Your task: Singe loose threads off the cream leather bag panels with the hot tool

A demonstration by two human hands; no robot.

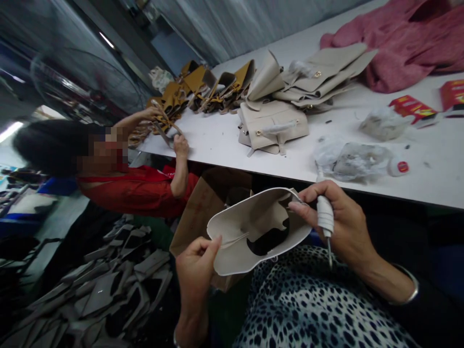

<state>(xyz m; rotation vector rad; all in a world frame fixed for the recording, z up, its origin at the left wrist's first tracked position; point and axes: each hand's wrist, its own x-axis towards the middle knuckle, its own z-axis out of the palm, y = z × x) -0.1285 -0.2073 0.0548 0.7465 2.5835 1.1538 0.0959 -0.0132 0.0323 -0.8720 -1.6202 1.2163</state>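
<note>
At the near left, grey cut pieces point(108, 290) lie heaped on the floor. Beyond them a co-worker in a red top point(137, 193) reaches both hands to the tan bags point(203, 87) at the far left end of the white table point(217, 140).

Nearer and to the right, the left hand point(197, 270) pinches the left end of a cream bag piece point(250, 237) between thumb and bent fingers. The piece is held up over the lap, in front of a brown paper bag point(203, 203) under the table edge.

The right hand point(342, 224) grips the piece's right edge with its thumb while its fingers close round a white-handled tool point(325, 215), metal tip pointing down.

On the table beyond lie cream bags point(273, 126), crumpled plastic wrap point(353, 157), red boxes point(413, 108) and, far right, a pink cloth point(406, 43).
</note>
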